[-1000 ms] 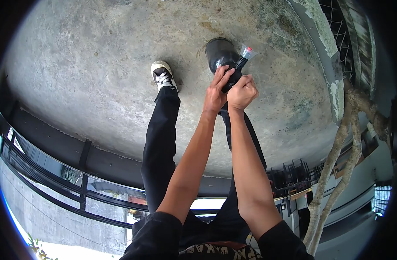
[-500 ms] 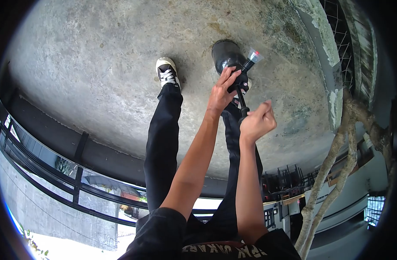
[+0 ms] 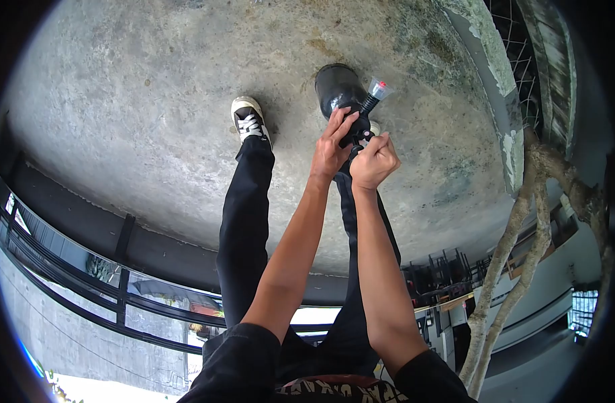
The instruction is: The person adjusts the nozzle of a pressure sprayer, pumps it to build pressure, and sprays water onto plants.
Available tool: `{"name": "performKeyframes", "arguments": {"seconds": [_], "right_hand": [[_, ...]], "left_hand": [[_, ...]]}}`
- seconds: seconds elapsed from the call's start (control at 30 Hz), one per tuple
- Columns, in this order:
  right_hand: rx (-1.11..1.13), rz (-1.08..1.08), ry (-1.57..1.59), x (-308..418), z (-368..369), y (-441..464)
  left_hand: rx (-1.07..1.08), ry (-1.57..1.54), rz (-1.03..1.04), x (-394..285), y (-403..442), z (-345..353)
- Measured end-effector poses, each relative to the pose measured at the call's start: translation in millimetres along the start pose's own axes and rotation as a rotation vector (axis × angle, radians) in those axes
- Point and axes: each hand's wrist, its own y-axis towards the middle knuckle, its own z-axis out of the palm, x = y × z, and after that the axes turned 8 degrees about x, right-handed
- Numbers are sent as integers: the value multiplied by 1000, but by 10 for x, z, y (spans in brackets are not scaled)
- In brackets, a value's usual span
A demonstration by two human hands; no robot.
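Observation:
A black bottle-shaped sprayer (image 3: 338,87) with a ribbed side spout stands on the concrete floor, and a clear nozzle cup (image 3: 379,88) with a red centre caps the spout. My left hand (image 3: 332,149) rests on the sprayer's neck, its fingers stretched along the top. Close beside it on the right, my right hand (image 3: 376,161) is closed around the pump handle, which is mostly hidden by the fingers. The handle sits close to the sprayer's top.
A shoe (image 3: 248,119) on the floor (image 3: 153,121) is left of the sprayer. A black railing (image 3: 123,295) runs along the lower left. At the right are a peeling low wall (image 3: 513,158), a tree trunk (image 3: 492,269) and stacked dark chairs (image 3: 442,272).
Half a second ago the pump rod was drawn out toward me. Now my right hand has moved back to the sprayer with the handle, pushing the rod in. My left hand has stayed on the neck.

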Motion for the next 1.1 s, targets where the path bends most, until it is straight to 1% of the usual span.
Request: {"name": "performKeyframes", "arguments": {"seconds": [0.23, 0.37, 0.5, 0.53, 0.57, 0.6, 0.63, 0.7, 0.77, 0.87, 0.97, 1.0, 1.1], "right_hand": [[-28, -40, -61, -177, 229, 96], [-26, -51, -63, -238, 280, 95], [26, -39, -67, -116, 185, 133], [90, -31, -78, -88, 127, 121], [75, -53, -74, -50, 62, 104], [62, -76, -65, 53, -27, 95], [55, -91, -61, 159, -153, 44], [78, 99, 31, 415, -498, -104], [44, 159, 107, 660, -865, -274], [1, 187, 149, 738, -927, -373], [-30, 143, 38, 608, -651, -143], [-24, 96, -5, 527, -533, -133], [-66, 2, 16, 320, -316, -138]], "left_hand": [[11, 26, 42, 51, 0, -25], [16, 10, 21, 29, -9, -30], [13, 22, 42, 79, -14, 8], [16, 25, 40, 80, -22, 13], [18, 32, 40, 93, -14, 8], [-14, 59, 96, 160, -16, 32], [-19, 56, 84, 131, 0, 21], [-14, 44, 48, 33, -16, 12], [-11, 63, 33, 59, -14, 20], [-9, 52, 12, 53, -30, 43], [-7, 59, 5, 27, 4, 6], [-13, 65, 13, 27, 8, 5], [-26, 36, 42, 14, 41, 23]]}}
